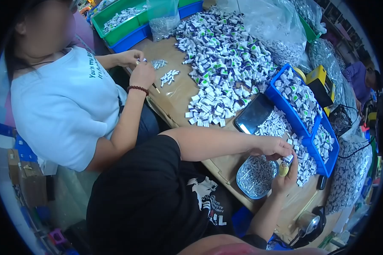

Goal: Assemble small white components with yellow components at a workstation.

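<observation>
The worktop (170, 100) spreads out in front of me, broad enough to carry the great heap (225, 55) of white-and-purple pieces (204, 119) at its far side, perhaps pushed there to spare room near my arms. Beside the heap stands the blue bin (322, 165), whose walls keep its pieces from spreading. The dish (242, 189) sits near the edge, just below my hands, probably so its pins (254, 175) are a short reach away; its rim stops them rolling. The phone (254, 114) lies flat beyond it, clear of my grip. My left hand (271, 145) and right hand (284, 182) meet over the dish's right side, the fingers of both clamped on one small piece (287, 159), I judge to steady it from two sides. A yellow cover (284, 170) wraps one right-hand finger, likely against pricks.
</observation>
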Demonstrator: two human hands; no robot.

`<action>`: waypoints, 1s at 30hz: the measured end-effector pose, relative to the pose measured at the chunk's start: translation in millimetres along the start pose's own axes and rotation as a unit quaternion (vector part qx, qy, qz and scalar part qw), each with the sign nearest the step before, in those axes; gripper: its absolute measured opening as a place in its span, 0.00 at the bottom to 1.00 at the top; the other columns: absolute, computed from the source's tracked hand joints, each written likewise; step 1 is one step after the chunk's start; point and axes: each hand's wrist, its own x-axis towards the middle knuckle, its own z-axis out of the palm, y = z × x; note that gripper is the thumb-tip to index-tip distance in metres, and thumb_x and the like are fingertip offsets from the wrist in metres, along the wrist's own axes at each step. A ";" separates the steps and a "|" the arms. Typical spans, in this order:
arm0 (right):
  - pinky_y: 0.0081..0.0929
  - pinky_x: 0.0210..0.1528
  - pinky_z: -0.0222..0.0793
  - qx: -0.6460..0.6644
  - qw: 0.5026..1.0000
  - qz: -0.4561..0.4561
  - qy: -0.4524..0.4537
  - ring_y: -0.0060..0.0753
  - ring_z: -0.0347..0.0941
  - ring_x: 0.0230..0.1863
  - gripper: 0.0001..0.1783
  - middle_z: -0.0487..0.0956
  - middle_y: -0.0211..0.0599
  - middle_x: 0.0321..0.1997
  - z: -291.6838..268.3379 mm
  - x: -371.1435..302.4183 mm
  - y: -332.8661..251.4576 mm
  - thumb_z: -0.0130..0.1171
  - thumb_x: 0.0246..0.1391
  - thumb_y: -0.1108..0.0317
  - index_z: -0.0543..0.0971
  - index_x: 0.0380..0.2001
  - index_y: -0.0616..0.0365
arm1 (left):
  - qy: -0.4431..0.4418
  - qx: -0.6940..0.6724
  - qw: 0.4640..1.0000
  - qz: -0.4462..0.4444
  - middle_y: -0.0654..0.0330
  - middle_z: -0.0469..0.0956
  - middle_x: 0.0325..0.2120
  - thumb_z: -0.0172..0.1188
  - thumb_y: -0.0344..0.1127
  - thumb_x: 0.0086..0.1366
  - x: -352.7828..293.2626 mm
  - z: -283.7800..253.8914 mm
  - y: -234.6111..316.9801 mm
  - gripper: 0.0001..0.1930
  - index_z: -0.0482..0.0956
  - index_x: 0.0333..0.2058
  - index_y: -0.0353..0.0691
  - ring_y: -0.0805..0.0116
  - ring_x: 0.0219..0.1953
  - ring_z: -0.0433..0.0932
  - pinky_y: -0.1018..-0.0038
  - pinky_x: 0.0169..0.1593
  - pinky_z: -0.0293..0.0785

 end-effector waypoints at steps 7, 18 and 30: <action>0.30 0.54 0.64 -0.057 0.997 -0.038 -0.037 0.36 0.70 0.52 0.26 0.73 0.46 0.53 -7.8 5.0 -1.6 0.52 0.59 0.63 0.67 0.55 0.71 | -0.035 -0.076 0.995 -0.058 0.76 0.59 0.16 0.53 0.48 0.66 -7.6 1.4 11.0 0.13 0.76 0.41 0.48 0.84 0.15 0.50 0.83 0.19 0.43; 0.32 0.44 0.69 -0.249 0.961 -0.063 -0.100 0.48 0.74 0.43 0.26 0.75 0.50 0.42 -24.7 4.9 -22.9 0.58 0.46 0.78 0.71 0.53 0.64 | -0.009 -0.063 0.993 -0.101 0.76 0.59 0.17 0.56 0.43 0.65 -3.6 1.1 8.8 0.10 0.77 0.40 0.46 0.85 0.16 0.52 0.84 0.19 0.46; 0.18 0.41 0.68 0.218 0.973 0.065 0.040 0.21 0.72 0.39 0.18 0.75 0.33 0.39 -3.7 13.5 0.7 0.54 0.52 0.80 0.74 0.48 0.61 | 0.150 0.226 0.944 0.187 0.66 0.74 0.26 0.56 0.34 0.66 -5.6 5.1 7.1 0.09 0.75 0.40 0.36 0.81 0.26 0.70 0.83 0.31 0.68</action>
